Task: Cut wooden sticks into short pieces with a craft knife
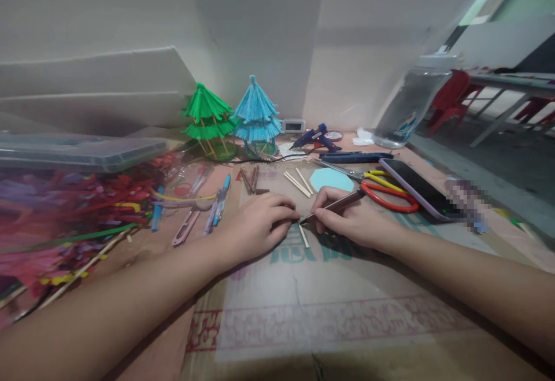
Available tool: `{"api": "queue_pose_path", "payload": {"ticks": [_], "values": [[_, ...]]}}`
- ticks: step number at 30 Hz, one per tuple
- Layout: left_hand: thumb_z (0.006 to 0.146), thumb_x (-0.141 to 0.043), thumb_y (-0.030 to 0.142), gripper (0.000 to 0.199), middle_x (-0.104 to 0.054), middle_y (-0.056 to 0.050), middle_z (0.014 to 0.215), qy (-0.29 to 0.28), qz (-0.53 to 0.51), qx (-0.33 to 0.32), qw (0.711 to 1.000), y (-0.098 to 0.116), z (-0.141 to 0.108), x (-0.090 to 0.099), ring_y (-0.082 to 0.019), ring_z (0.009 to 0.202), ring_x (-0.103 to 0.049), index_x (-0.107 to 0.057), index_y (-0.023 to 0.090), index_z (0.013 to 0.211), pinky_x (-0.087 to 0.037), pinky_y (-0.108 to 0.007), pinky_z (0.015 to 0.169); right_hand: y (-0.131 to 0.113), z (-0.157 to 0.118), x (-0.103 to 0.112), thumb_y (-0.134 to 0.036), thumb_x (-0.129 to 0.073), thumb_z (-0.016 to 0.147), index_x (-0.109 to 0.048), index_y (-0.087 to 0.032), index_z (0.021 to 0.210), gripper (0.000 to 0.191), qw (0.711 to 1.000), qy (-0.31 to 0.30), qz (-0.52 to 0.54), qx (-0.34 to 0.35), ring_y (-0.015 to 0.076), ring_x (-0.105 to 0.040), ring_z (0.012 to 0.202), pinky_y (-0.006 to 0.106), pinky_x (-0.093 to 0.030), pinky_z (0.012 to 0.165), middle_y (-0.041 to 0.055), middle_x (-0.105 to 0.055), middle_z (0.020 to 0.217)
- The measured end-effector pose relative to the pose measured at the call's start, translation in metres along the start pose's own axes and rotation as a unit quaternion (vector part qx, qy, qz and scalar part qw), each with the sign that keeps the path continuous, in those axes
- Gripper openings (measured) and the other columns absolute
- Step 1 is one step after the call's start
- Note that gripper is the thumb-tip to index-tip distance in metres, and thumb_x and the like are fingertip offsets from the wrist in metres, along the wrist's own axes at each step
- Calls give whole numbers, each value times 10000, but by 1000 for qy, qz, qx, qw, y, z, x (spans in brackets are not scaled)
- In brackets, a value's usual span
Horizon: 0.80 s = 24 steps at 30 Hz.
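Note:
My right hand (342,216) holds a dark pen-like tool (336,204), its tip touching a thin wooden stick (304,235) on the printed board (277,288). Fingertips of my left hand (264,222) press down at the upper end of that stick, close to the tool's tip. Beyond the hands lie a few more pale sticks (298,184) and a light-blue octagonal piece (332,180). Several brown sticks (250,180) rest behind my left hand.
Green (208,115) and blue (256,112) paper-roofed models stand at the back beside a glue gun (318,137). Red-handled scissors (390,196) and a phone (418,187) lie right. Pens (222,199), a cutter (185,228) and colourful scraps (87,196) are left; a clear jar (407,100) stands back right.

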State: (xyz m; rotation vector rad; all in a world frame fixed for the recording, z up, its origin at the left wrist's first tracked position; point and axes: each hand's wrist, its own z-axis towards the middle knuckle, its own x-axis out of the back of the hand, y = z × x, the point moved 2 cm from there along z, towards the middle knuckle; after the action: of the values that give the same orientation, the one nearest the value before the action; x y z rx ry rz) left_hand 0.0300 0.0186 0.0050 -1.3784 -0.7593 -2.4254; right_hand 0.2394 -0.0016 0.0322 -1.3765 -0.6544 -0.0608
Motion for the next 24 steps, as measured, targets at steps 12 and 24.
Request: {"api": "queue_pose_path", "payload": {"ticks": [12,24], "values": [[942,-553,150,276,-703,-75,1212,-3,8,-10,1000,0,0,-1,-238,1111,-651,-737,216,1137,-538,-419,973,2,-1,0,-283,-612,862,-527,-206,790,135,999,-21,24,-4,111,-573,545,227,-431,517,-10,-662,617],[944,-552,153,262,-709,-78,1201,-8,-2,9,1000,1,1,0,-242,1116,-653,-746,210,1110,-534,-420,984,2,-4,0,-329,-645,842,-518,-208,779,187,995,-79,49,-39,116,-570,522,215,-386,475,-9,-654,583]]}}
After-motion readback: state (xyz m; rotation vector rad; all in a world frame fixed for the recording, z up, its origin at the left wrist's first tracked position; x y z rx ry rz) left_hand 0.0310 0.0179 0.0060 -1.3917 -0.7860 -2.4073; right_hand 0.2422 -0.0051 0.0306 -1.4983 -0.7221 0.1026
